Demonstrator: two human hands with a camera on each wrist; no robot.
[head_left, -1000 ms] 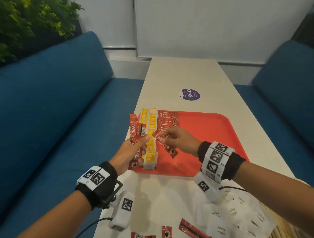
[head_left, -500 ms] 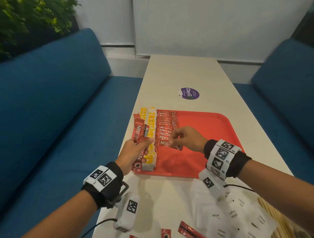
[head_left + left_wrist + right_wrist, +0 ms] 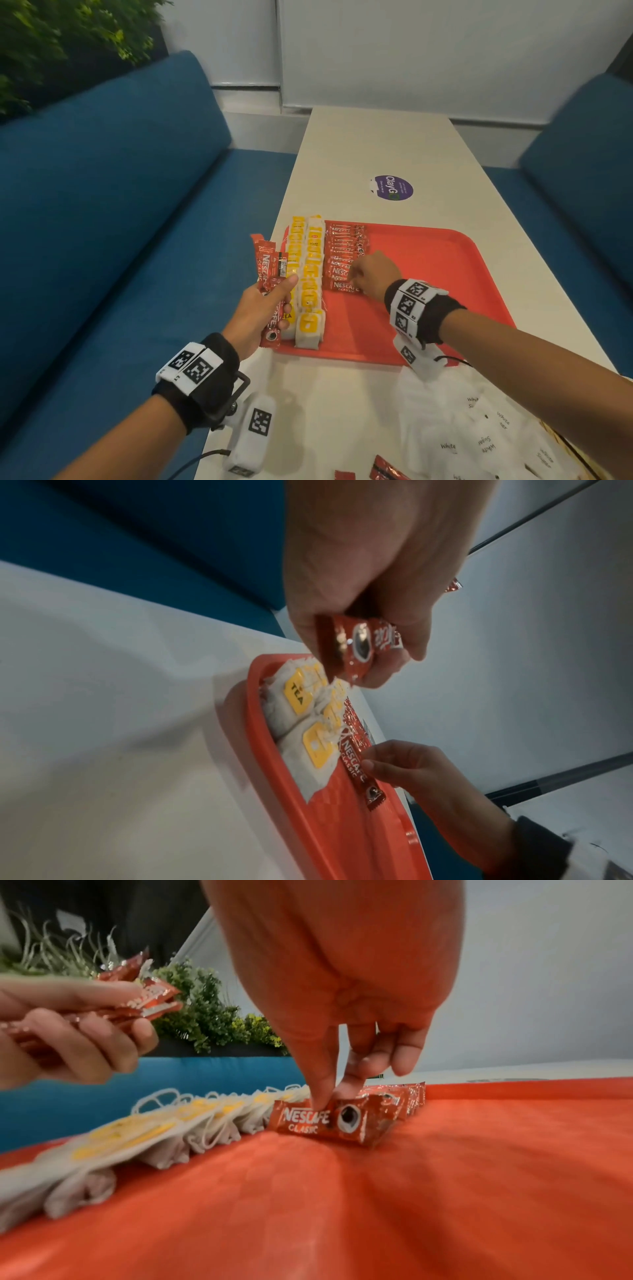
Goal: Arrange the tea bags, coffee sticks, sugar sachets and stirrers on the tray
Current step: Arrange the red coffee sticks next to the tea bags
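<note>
A red tray (image 3: 428,260) lies on the white table. Two rows of yellow-tagged tea bags (image 3: 310,274) run along its left side, with a row of red coffee sticks (image 3: 344,246) beside them. My right hand (image 3: 354,279) pinches the nearest coffee stick (image 3: 329,1122) at the near end of that row, thumb and forefinger on its top edge. My left hand (image 3: 286,301) hovers over the tray's left edge and grips a bundle of coffee sticks (image 3: 270,270). In the left wrist view the bundle (image 3: 356,645) hangs above the tea bags (image 3: 308,723).
White sugar sachets (image 3: 479,435) lie in a heap on the table at the near right, with wooden stirrers (image 3: 579,462) beyond them. Loose coffee sticks (image 3: 387,469) lie at the near edge. A purple sticker (image 3: 391,188) is behind the tray. Blue sofas (image 3: 120,205) flank the table.
My right hand carried one coffee stick from beside the left hand's bundle and set it down at the near end of the coffee row. The left hand stayed put with its bundle.
</note>
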